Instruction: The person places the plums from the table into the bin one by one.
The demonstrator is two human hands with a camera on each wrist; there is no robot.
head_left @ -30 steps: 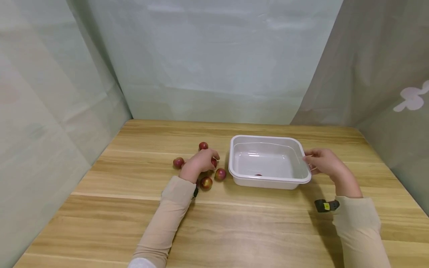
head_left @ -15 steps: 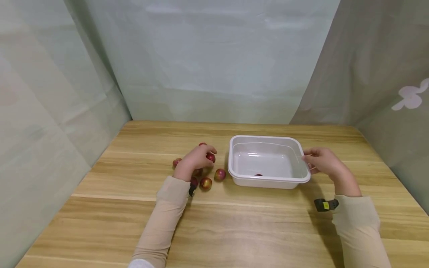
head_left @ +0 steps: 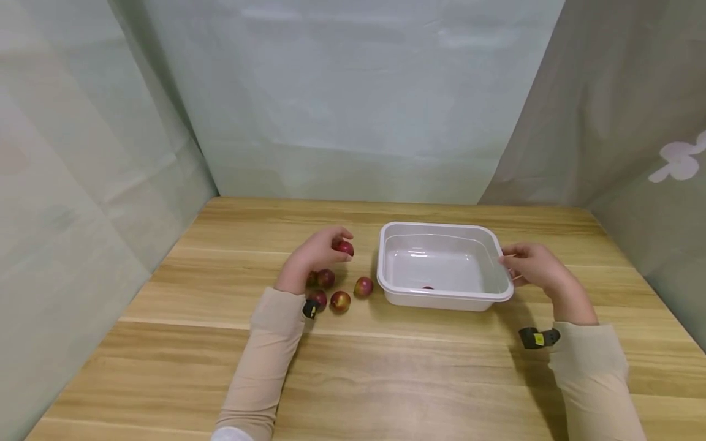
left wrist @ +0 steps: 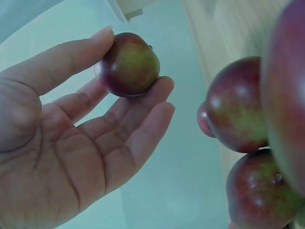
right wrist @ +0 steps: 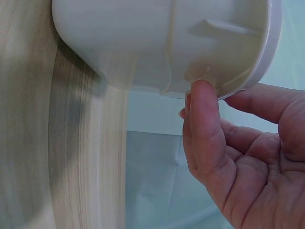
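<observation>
My left hand (head_left: 315, 254) is raised a little above the wooden table and pinches a small red plum (head_left: 345, 247) between thumb and fingertips; the left wrist view shows that plum (left wrist: 128, 64) held at the fingertips. Several more red plums (head_left: 340, 301) lie on the table below and beside that hand. A white plastic tray (head_left: 444, 231) stands at mid-table with one dark red fruit (head_left: 426, 286) in it. My right hand (head_left: 532, 265) holds the tray's right rim, thumb against the tray wall (right wrist: 162, 43).
The wooden table (head_left: 386, 373) runs wide in front of the tray. Pale green curtains close the back and left, a grey curtain the right. A small black and yellow device (head_left: 537, 337) sits at my right wrist.
My left hand has lifted off the pile of plums with one plum pinched in its fingers and moved up and slightly back. The right hand stays at the tray's rim.
</observation>
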